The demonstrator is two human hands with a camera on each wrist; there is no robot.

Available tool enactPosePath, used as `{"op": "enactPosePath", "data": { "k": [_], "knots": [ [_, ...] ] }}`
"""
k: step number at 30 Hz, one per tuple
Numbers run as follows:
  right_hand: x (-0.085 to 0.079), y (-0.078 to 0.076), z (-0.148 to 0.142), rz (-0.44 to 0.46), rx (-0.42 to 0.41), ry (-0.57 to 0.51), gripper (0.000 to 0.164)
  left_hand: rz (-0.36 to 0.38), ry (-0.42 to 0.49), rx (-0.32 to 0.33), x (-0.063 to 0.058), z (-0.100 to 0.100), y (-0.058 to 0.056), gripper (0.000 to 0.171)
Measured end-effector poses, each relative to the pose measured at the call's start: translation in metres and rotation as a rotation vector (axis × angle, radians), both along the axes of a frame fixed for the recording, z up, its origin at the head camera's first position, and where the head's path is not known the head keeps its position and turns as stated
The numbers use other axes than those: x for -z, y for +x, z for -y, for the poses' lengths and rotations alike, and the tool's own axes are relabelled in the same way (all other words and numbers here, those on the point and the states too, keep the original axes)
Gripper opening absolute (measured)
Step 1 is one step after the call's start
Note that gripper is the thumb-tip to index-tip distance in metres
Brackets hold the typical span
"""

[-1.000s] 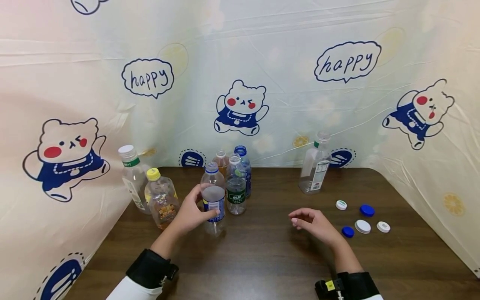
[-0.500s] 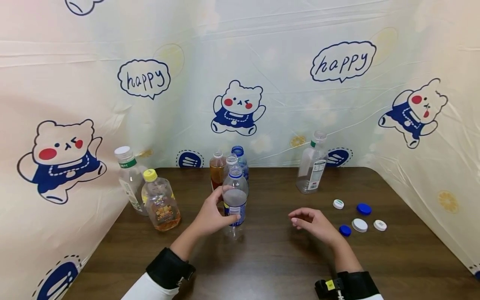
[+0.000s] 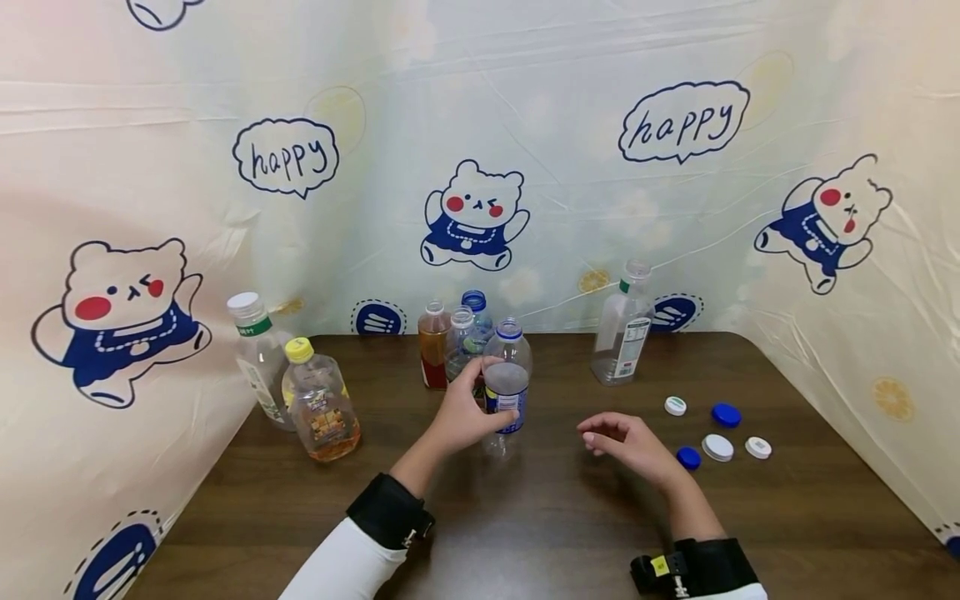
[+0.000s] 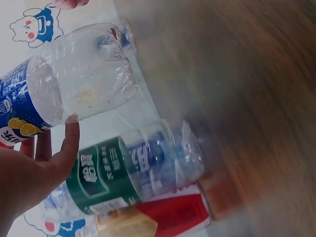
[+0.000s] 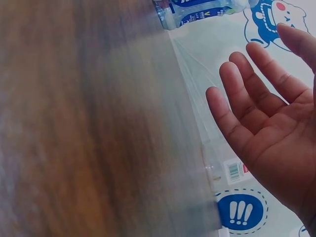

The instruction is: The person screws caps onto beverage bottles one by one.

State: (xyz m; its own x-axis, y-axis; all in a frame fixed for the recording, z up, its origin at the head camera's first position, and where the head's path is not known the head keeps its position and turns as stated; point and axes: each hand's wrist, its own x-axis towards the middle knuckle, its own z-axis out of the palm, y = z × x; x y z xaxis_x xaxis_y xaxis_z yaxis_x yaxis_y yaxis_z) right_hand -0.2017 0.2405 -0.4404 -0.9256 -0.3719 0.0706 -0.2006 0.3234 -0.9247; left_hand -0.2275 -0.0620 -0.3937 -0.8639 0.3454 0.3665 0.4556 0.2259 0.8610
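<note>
Holding a clear bottle (image 3: 508, 377), label (image 4: 17, 106) blue, left fingers (image 4: 71, 140) wrapped round it, right fingers (image 5: 234, 89) loose

The backdrop (image 3: 570, 92) reads "happy" in two speech bubbles (image 3: 287, 157); a green bottle label (image 4: 101, 174) reads "怡寶".

The left wrist view crops the lemon-labelled bottle (image 4: 81, 79) and blurs the wooden table (image 4: 232, 84).

Brown table (image 3: 555, 533), bottles (image 3: 322, 412), caps (image 3: 718, 447) (two blue)
</note>
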Motion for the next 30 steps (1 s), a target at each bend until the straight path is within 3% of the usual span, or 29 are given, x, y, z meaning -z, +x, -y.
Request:
{"op": "enactPosePath", "data": {
  "k": [8, 18, 30],
  "knots": [
    [-0.002, 0.000, 0.003, 0.005, -0.020, -0.010, 0.035, 0.029, 0.009, -0.045, 0.000, -0.015, -0.008, 0.066],
    [-0.004, -0.002, 0.004, 0.013, -0.027, 0.019, 0.033, 0.036, 0.016, -0.047, -0.001, -0.033, -0.014, 0.066],
    [-0.008, -0.007, -0.003, 0.016, -0.023, 0.047, 0.034, 0.032, 0.015, -0.036, 0.006, -0.037, -0.014, 0.066]
  ]
}}
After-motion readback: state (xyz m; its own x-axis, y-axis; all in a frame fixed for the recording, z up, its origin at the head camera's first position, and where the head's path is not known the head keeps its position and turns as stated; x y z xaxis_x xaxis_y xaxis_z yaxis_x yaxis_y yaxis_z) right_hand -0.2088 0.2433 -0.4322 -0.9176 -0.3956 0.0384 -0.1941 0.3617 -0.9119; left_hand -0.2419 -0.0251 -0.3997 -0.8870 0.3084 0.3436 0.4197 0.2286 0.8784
